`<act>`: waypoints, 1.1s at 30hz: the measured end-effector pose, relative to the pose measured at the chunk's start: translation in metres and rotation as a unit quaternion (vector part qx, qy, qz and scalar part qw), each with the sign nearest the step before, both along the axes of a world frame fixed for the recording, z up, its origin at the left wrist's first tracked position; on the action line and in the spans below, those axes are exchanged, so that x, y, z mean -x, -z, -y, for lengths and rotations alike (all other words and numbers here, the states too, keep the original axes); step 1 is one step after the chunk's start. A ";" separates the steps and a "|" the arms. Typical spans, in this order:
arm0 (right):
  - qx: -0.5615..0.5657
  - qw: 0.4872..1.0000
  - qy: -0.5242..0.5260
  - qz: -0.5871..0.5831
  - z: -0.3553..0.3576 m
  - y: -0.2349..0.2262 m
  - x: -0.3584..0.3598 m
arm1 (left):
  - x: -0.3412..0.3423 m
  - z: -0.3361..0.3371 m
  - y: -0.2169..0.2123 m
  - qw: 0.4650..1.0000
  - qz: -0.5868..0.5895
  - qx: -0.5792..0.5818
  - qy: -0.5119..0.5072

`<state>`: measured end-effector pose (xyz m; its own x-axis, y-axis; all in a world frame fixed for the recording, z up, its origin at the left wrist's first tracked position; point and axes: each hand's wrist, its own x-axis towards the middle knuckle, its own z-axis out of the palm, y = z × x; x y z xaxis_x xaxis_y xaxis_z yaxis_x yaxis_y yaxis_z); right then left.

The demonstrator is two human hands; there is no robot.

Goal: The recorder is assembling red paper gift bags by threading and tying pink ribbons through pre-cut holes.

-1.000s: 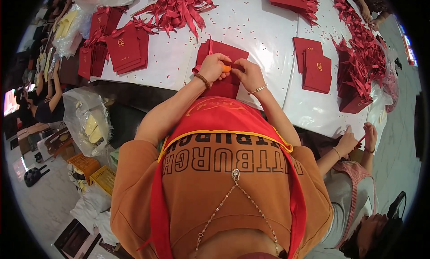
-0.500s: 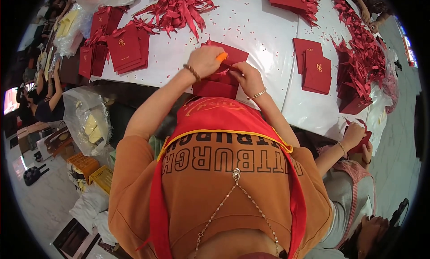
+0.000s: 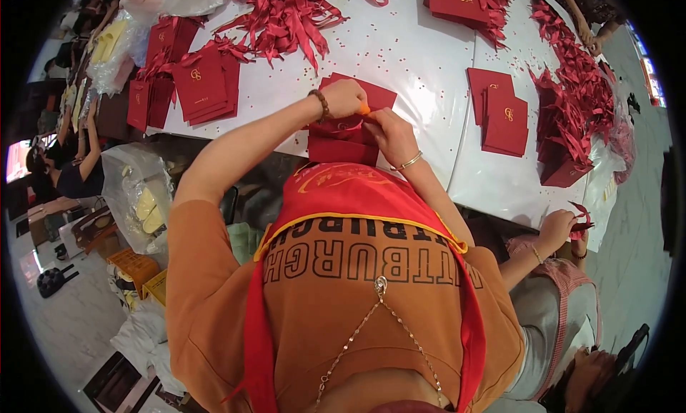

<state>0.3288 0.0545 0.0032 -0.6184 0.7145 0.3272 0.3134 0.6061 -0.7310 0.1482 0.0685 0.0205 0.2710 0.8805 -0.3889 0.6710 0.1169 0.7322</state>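
Note:
Close in front of me at the table's edge lies a red paper bag point(image 3: 343, 153), partly covered by my hands. My left hand point(image 3: 343, 98) is closed above it, fingers bent down. A small orange piece point(image 3: 364, 108) shows at its fingertips; whether it is held or worn I cannot tell. My right hand point(image 3: 394, 136) pinches a red ribbon point(image 3: 349, 126) on the bag, its fingertips meeting those of the left. Most of the ribbon is hidden under the fingers. Behind the hands, red card point(image 3: 379, 91) lies flat on the white table cover point(image 3: 429, 70).
A heap of red ribbons point(image 3: 286, 16) lies beyond my hands. Stacks of red bags stand at left point(image 3: 204, 84), right point(image 3: 506, 120) and far right point(image 3: 457, 2). More ribboned bags point(image 3: 572, 106) line the right edge. A co-worker's hand point(image 3: 557, 231) works at lower right.
My left hand has shifted right and slightly down, its wrist now higher and the forearm swung outward. The fingertips of both hands have come together. The co-worker's hands at the right have moved slightly.

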 end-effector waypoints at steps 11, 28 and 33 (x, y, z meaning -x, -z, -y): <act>0.022 1.000 -0.012 0.002 0.000 -0.005 0.003 | 0.019 -0.003 -0.009 0.996 -0.045 0.077 -0.001; 0.043 0.998 -0.034 0.006 0.002 -0.013 0.001 | 0.017 0.001 0.001 0.978 0.122 0.049 -0.162; 0.060 0.997 -0.056 0.007 0.004 -0.018 0.000 | 0.022 -0.009 0.024 0.950 0.174 -0.246 -0.079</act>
<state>0.3284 0.0505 0.0213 -0.7001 0.6746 0.2341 0.2600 0.5462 -0.7963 0.1261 0.0776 -0.0038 0.1571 0.9730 0.1689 0.3799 -0.2174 0.8991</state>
